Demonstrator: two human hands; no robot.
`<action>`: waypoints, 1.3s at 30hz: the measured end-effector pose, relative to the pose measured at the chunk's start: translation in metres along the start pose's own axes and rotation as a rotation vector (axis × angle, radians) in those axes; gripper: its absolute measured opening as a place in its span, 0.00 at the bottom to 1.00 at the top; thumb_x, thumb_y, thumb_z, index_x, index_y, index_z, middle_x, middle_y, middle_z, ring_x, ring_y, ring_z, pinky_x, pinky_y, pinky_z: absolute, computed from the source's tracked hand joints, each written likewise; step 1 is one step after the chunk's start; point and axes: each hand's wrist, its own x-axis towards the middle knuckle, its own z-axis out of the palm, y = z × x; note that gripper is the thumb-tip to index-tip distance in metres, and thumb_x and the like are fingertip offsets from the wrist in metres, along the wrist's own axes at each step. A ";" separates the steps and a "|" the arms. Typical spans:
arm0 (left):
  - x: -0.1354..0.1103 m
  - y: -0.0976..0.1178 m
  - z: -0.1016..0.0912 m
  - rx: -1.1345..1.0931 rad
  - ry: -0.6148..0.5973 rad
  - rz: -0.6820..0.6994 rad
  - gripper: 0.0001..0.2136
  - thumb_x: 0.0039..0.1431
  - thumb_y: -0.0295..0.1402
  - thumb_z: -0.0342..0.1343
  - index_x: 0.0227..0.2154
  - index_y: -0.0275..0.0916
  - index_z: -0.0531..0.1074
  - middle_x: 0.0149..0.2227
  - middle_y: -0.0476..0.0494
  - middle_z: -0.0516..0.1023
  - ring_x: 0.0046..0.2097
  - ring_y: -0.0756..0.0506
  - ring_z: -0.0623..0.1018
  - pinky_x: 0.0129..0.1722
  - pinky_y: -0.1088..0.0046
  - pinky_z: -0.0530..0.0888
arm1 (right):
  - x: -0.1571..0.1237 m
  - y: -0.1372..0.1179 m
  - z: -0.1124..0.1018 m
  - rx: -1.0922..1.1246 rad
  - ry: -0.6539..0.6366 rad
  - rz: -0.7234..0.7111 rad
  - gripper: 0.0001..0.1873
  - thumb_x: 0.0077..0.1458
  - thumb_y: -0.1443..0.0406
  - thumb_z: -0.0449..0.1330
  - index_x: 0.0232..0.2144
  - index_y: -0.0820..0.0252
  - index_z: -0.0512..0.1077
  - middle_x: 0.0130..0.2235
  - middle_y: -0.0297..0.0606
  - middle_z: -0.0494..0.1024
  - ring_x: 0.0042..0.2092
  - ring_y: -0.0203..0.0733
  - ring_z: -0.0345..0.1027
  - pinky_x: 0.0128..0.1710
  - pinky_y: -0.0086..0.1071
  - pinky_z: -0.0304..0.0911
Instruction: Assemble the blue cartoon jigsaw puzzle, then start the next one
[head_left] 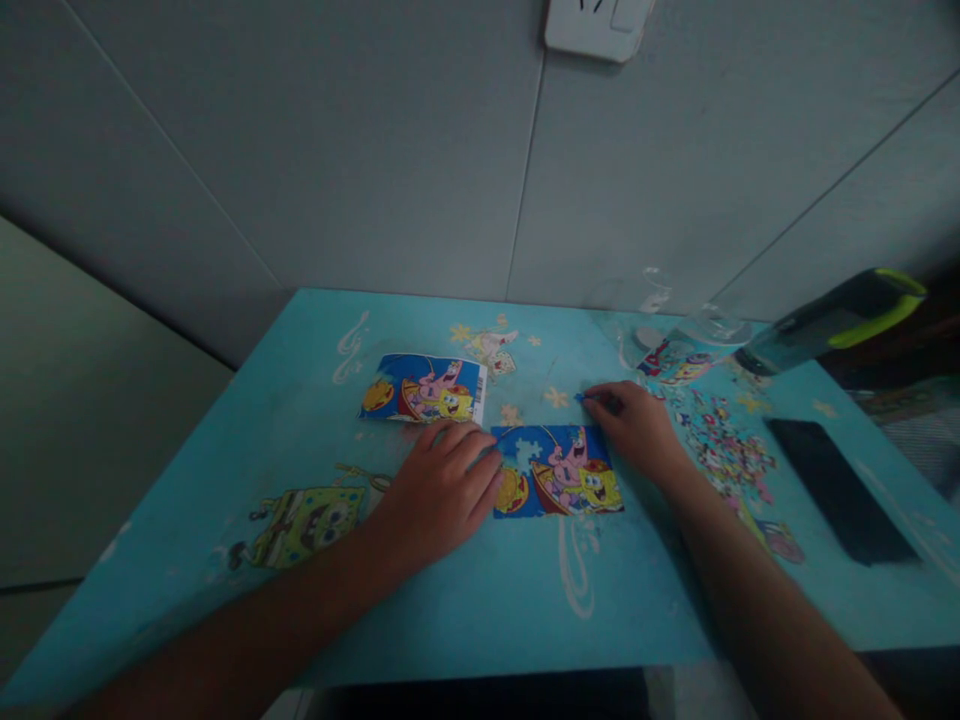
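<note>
A mostly assembled jigsaw puzzle (555, 475) with cartoon figures on blue lies flat before me; a gap near its upper middle shows the table. My left hand (442, 490) rests at the puzzle's left edge, fingers laid flat and holding nothing visible. Just above the puzzle's upper right corner, my right hand (626, 425) pinches a small blue puzzle piece (580, 398) between thumb and fingertips. Behind my left hand is a reference picture card (424, 388) with the same image. Many loose puzzle pieces (724, 440) are heaped right of my right hand.
A black phone-like slab (836, 490) lies at the right of the blue table (480, 620). Toward the back right stand a clear container with a cartoon label (686, 358) and a tilted dark bottle (832, 315). A grey panelled wall (390, 150) borders the table's far edge.
</note>
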 end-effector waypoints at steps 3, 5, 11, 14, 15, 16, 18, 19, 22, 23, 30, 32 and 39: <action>0.000 0.000 0.000 0.008 -0.003 0.000 0.09 0.67 0.31 0.51 0.44 0.38 0.75 0.47 0.40 0.77 0.53 0.39 0.72 0.54 0.51 0.66 | 0.001 -0.001 -0.001 0.009 -0.007 0.037 0.14 0.59 0.58 0.59 0.42 0.58 0.79 0.38 0.43 0.81 0.37 0.46 0.72 0.38 0.37 0.64; 0.000 0.000 0.001 0.010 -0.011 0.000 0.09 0.67 0.31 0.51 0.44 0.37 0.75 0.47 0.40 0.77 0.53 0.39 0.72 0.54 0.51 0.66 | 0.002 -0.002 -0.002 0.012 -0.002 0.042 0.15 0.58 0.58 0.59 0.42 0.59 0.79 0.39 0.43 0.81 0.37 0.46 0.72 0.38 0.37 0.64; 0.000 -0.001 0.002 -0.001 -0.005 0.007 0.09 0.67 0.31 0.51 0.44 0.38 0.75 0.46 0.40 0.77 0.52 0.39 0.72 0.54 0.51 0.66 | 0.002 -0.001 -0.004 0.079 0.017 0.082 0.14 0.56 0.55 0.61 0.36 0.59 0.79 0.34 0.41 0.81 0.33 0.44 0.71 0.34 0.36 0.62; 0.000 -0.001 0.002 -0.013 -0.002 0.007 0.09 0.67 0.30 0.52 0.44 0.38 0.75 0.46 0.40 0.77 0.53 0.39 0.71 0.54 0.51 0.66 | -0.002 -0.006 -0.007 0.170 0.010 0.099 0.16 0.56 0.53 0.61 0.33 0.60 0.78 0.29 0.38 0.79 0.29 0.41 0.69 0.30 0.34 0.59; 0.000 0.000 0.002 -0.017 -0.002 0.005 0.09 0.67 0.30 0.52 0.44 0.38 0.75 0.46 0.40 0.77 0.53 0.39 0.71 0.54 0.51 0.66 | -0.003 -0.008 -0.008 0.210 0.001 0.099 0.16 0.57 0.53 0.61 0.34 0.60 0.78 0.29 0.38 0.79 0.28 0.41 0.68 0.29 0.33 0.59; 0.000 0.000 0.002 -0.021 -0.005 0.004 0.09 0.67 0.30 0.52 0.44 0.38 0.75 0.46 0.39 0.77 0.53 0.39 0.72 0.54 0.51 0.66 | -0.005 -0.011 -0.009 0.256 -0.011 0.094 0.16 0.57 0.53 0.61 0.35 0.60 0.78 0.29 0.38 0.79 0.28 0.40 0.68 0.29 0.33 0.59; 0.000 -0.001 0.002 -0.024 -0.005 0.003 0.09 0.67 0.30 0.52 0.44 0.38 0.75 0.46 0.40 0.77 0.52 0.39 0.72 0.55 0.51 0.66 | -0.008 -0.017 -0.010 0.355 -0.044 0.069 0.18 0.58 0.53 0.61 0.42 0.61 0.78 0.32 0.38 0.79 0.31 0.41 0.69 0.31 0.33 0.61; 0.000 -0.001 0.002 -0.023 -0.008 0.002 0.09 0.67 0.30 0.51 0.44 0.37 0.75 0.46 0.40 0.77 0.52 0.39 0.72 0.55 0.51 0.66 | -0.009 -0.019 -0.011 0.397 -0.055 0.056 0.20 0.59 0.54 0.61 0.46 0.61 0.78 0.33 0.38 0.79 0.32 0.41 0.69 0.33 0.34 0.63; 0.000 -0.001 0.002 -0.020 -0.023 0.005 0.09 0.67 0.31 0.51 0.44 0.37 0.75 0.46 0.40 0.76 0.52 0.39 0.72 0.54 0.52 0.66 | -0.011 -0.022 -0.013 0.467 -0.071 0.061 0.23 0.60 0.54 0.60 0.51 0.61 0.76 0.34 0.38 0.79 0.33 0.41 0.69 0.34 0.35 0.64; 0.000 -0.001 0.002 -0.023 -0.028 0.008 0.10 0.67 0.31 0.51 0.45 0.37 0.75 0.46 0.40 0.76 0.52 0.39 0.72 0.54 0.52 0.66 | -0.012 -0.022 -0.015 0.483 -0.073 0.072 0.23 0.60 0.54 0.60 0.51 0.61 0.76 0.33 0.38 0.79 0.33 0.41 0.69 0.34 0.35 0.64; 0.000 0.003 -0.001 -0.065 -0.115 0.096 0.14 0.69 0.33 0.49 0.53 0.37 0.71 0.51 0.38 0.74 0.55 0.38 0.70 0.58 0.51 0.65 | -0.011 -0.023 -0.020 0.645 -0.088 0.121 0.18 0.57 0.55 0.64 0.44 0.60 0.77 0.34 0.38 0.79 0.34 0.40 0.71 0.35 0.34 0.67; 0.000 0.004 -0.001 -0.067 -0.142 0.108 0.14 0.69 0.34 0.49 0.53 0.38 0.71 0.53 0.38 0.74 0.57 0.38 0.69 0.59 0.51 0.64 | -0.012 -0.025 -0.019 0.682 -0.116 0.130 0.17 0.56 0.55 0.65 0.41 0.60 0.77 0.33 0.37 0.79 0.33 0.39 0.71 0.34 0.33 0.67; -0.001 0.003 0.000 -0.072 -0.176 0.102 0.12 0.70 0.34 0.49 0.50 0.40 0.73 0.51 0.39 0.75 0.55 0.39 0.71 0.56 0.54 0.66 | -0.018 -0.035 -0.016 0.758 -0.230 0.150 0.15 0.55 0.55 0.66 0.38 0.60 0.75 0.30 0.37 0.80 0.29 0.38 0.74 0.30 0.31 0.69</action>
